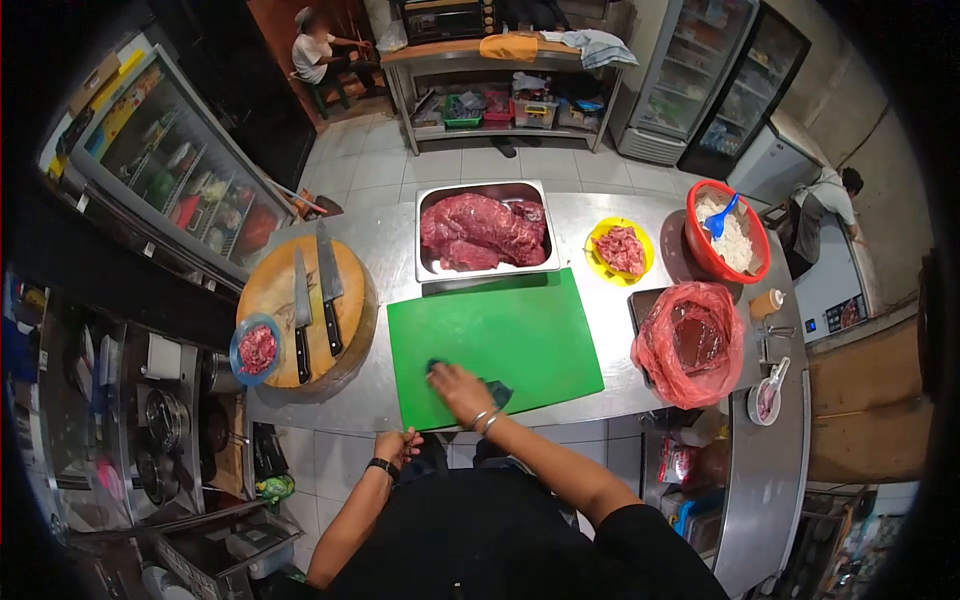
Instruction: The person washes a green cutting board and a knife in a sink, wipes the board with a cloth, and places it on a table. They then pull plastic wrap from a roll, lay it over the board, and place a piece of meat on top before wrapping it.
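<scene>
A green cutting board (510, 330) lies on the steel table in front of me. My right hand (460, 395) presses a dark cloth (499, 393) onto the board's near half, with cloth showing on both sides of the hand. At the board's near left corner, my left hand (398, 446) has its fingers closed on the edge. Just beyond the board stands a metal pan (553, 264) holding large pieces of raw red meat (482, 230).
Two knives (329, 290) rest on a round wooden block (268, 275) at left, beside a blue bowl of cut meat (257, 348). At right are a yellow plate of meat (620, 250), a red basin (761, 272) and a red plastic bag (690, 345). Two other people are farther off.
</scene>
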{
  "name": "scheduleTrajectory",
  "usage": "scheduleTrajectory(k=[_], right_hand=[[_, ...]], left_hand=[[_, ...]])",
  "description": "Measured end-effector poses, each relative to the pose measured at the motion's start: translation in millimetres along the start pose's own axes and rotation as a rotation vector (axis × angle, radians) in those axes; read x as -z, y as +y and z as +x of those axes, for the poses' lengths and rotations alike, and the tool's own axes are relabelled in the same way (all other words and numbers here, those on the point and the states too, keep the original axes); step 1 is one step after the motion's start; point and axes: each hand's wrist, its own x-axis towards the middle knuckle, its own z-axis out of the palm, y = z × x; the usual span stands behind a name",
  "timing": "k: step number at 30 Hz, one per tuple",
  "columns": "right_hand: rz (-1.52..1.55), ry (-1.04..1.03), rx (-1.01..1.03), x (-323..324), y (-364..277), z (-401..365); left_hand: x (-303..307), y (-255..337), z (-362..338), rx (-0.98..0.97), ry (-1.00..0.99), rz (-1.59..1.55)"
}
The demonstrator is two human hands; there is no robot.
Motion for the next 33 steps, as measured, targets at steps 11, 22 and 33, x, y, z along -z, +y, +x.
scheduleTrajectory(k=[11, 22, 33], right_hand=[[-0.339, 0.345, -0.715, 115.0, 118.5, -126.4], [-0.271, 0.321, -1.041, 137.3, 196.4, -110.0], [-0.085, 0.373, -0.707, 141.4, 219.4, -5.6]], left_hand=[[-4.9, 9.4, -15.7, -0.075, 0.038, 0.031], [-45.3, 35.2, -77.7, -1.235, 0.389, 1.214], [-7.7, 8.5, -71.2, -1.176, 0.439, 1.284]])
